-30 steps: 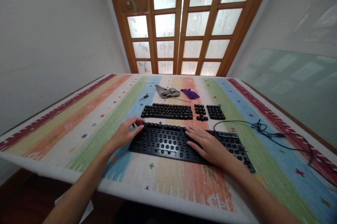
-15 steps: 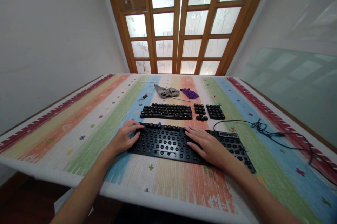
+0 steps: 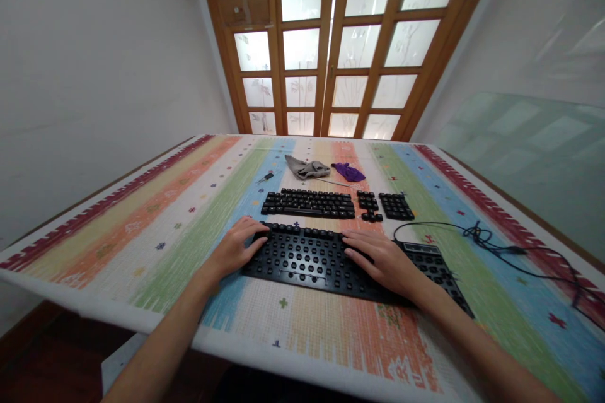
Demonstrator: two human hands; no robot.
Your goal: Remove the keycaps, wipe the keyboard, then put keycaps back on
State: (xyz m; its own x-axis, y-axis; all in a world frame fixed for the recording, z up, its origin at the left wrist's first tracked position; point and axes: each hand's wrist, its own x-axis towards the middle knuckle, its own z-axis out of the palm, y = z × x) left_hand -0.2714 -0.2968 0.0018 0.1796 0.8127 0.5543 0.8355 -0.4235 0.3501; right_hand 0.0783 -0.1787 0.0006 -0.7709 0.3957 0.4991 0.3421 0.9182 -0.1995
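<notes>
Keyboard: left hand, fingers parted, seemingly working top-row keys; right hand, unclenched, likely bracing; next calls for steadiness.

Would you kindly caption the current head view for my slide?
Left hand and right hand at a partly stripped black keyboard, keycaps arranged in blocks beyond.

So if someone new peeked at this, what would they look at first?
Probably the black keyboard, stripped mostly bare on the near part of the striped tablecloth, with the left hand at its back left corner and the right hand lying right of its middle. Just beyond it, loose black keycaps sit in neat blocks. Farther back, a crumpled purple cloth makes a bright spot.
</notes>
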